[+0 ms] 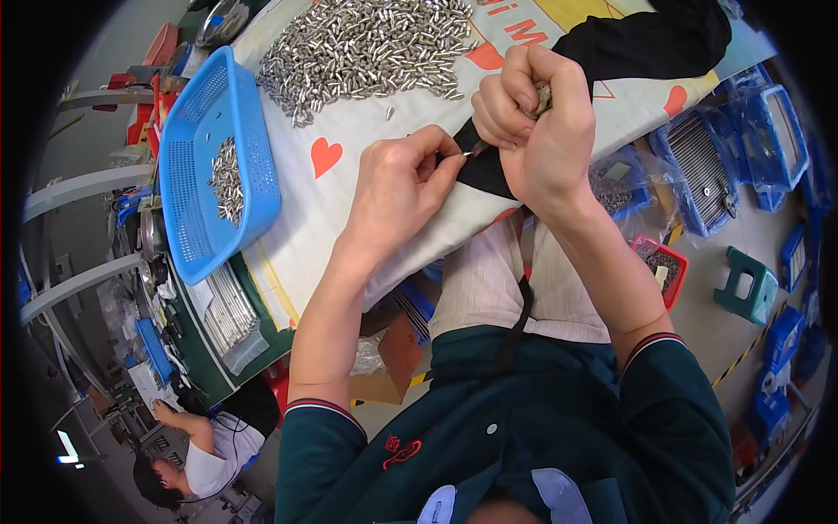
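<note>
My left hand (401, 183) pinches a small silvery metal part (469, 154) between thumb and forefinger. Close beside it, my right hand (550, 122) is closed in a fist around a hand tool with a pale, worn handle (543, 99). Its dark tip points at the metal part; whether they touch I cannot tell. Under both hands lies a black cloth (491, 175) at the table's near edge. Beyond my left hand, a large heap of similar metal parts (358, 52) is spread on the table, with one loose part (389, 113) in front of it.
A blue perforated basket (266, 166) holding some metal parts stands at the left. The tablecloth (327, 196) is white with red hearts; more black fabric (646, 44) lies far right. Blue bins of rods (698, 166), a red bin (663, 271) and a green stool (748, 286) occupy the floor. A person (205, 454) sits lower left.
</note>
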A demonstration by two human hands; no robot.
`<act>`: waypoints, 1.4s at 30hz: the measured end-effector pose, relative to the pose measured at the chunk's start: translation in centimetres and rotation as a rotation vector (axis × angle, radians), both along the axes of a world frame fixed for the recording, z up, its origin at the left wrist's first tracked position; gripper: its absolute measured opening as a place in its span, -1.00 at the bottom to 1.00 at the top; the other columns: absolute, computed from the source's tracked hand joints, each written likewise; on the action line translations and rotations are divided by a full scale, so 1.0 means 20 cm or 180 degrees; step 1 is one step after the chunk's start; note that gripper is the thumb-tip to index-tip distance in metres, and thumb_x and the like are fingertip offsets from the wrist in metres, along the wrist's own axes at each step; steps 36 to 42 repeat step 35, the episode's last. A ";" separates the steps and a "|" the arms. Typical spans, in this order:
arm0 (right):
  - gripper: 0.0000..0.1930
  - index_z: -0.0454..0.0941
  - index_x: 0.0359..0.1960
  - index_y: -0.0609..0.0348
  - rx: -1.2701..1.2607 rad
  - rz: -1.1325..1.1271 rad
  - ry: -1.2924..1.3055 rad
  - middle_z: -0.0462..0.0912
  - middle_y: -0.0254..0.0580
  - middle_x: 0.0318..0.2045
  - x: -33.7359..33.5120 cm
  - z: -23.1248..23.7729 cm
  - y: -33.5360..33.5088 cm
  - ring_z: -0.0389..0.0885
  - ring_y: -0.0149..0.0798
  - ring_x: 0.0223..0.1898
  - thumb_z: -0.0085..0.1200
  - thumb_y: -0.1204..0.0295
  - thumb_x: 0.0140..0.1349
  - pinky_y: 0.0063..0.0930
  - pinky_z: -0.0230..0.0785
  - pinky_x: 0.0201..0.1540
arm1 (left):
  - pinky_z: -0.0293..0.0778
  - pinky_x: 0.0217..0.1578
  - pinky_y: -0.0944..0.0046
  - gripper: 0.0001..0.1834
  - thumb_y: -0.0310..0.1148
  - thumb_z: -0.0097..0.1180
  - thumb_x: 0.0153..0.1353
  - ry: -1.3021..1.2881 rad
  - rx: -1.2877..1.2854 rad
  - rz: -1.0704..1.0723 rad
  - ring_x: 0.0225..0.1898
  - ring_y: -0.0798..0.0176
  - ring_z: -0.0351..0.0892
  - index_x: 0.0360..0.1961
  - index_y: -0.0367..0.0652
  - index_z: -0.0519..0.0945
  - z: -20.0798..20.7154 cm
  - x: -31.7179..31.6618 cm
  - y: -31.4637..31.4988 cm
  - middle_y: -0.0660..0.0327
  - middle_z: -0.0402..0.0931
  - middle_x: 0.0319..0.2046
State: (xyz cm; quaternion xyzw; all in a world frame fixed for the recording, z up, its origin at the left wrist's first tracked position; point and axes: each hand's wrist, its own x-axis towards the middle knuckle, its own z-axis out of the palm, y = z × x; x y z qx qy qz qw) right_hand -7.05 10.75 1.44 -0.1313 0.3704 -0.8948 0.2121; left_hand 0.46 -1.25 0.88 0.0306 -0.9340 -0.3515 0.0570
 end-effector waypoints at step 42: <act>-0.65 0.03 -0.76 0.06 0.0246 -0.0206 0.0511 0.01 -0.45 -0.88 0.02 -0.01 -0.05 -0.12 -0.57 -0.81 -0.42 0.31 0.20 -0.63 -0.29 -0.77 | 0.21 -0.69 0.27 -0.81 -0.43 0.17 -0.14 0.0017 -0.0056 -0.0088 -0.80 0.32 0.25 -0.43 -0.24 0.56 -0.01 0.00 0.00 0.14 0.24 -0.84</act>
